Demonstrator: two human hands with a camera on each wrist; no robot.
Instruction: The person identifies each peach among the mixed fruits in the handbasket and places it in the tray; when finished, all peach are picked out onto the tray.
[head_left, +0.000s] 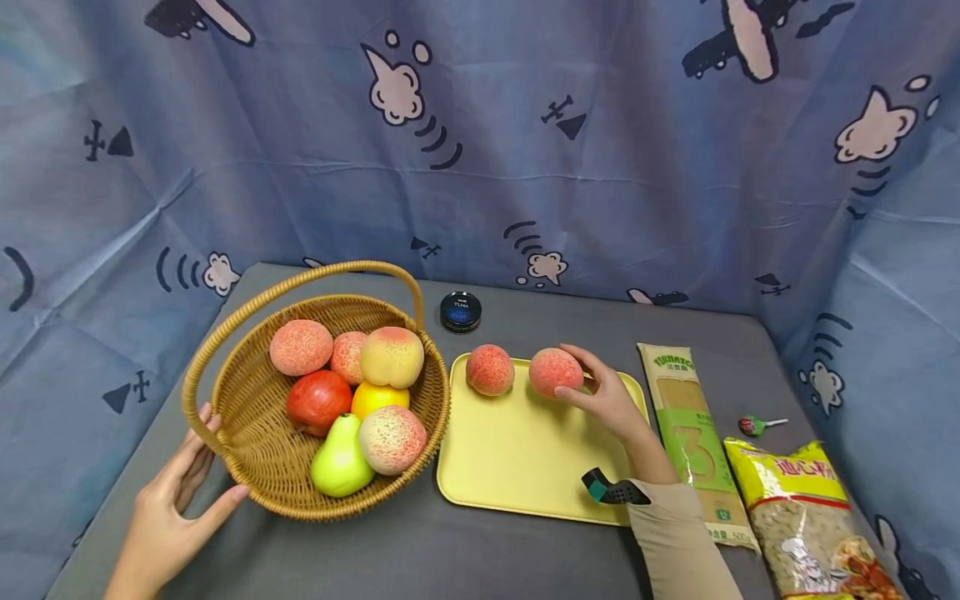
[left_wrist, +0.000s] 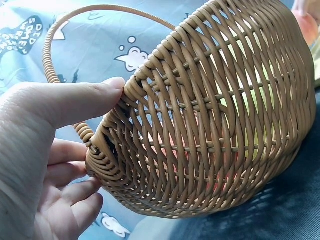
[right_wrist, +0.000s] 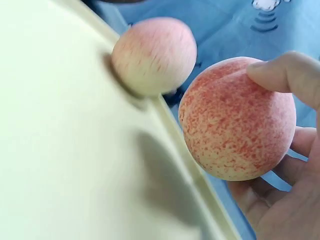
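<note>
Holding a peach (head_left: 556, 372) in my right hand (head_left: 611, 404), I have the fingers and thumb curled round it over the far edge of the yellow tray (head_left: 525, 467); the right wrist view shows the thumb on top of the fruit and the fingers cupped beneath it. A second peach (head_left: 490, 369) sits just to its left, at the tray's far left corner, close to the held one, though I cannot tell whether they touch.

My left hand (head_left: 168, 508) rests on the near left side of the wicker basket (head_left: 247, 442), thumb on the rim and fingers spread loosely against the woven wall, as the left wrist view shows. Inside the basket lie three more peaches, a red apple (head_left: 318, 402), a yellow fruit (head_left: 378, 397), a green pear (head_left: 341, 460) and another speckled peach.

On the grey surface (head_left: 420, 550), a dark round tin (head_left: 460, 311) stands far behind the tray. Right of the tray lie a spaghetti packet (head_left: 693, 437), a lollipop (head_left: 757, 426) and a bag of pasta (head_left: 806, 521).
</note>
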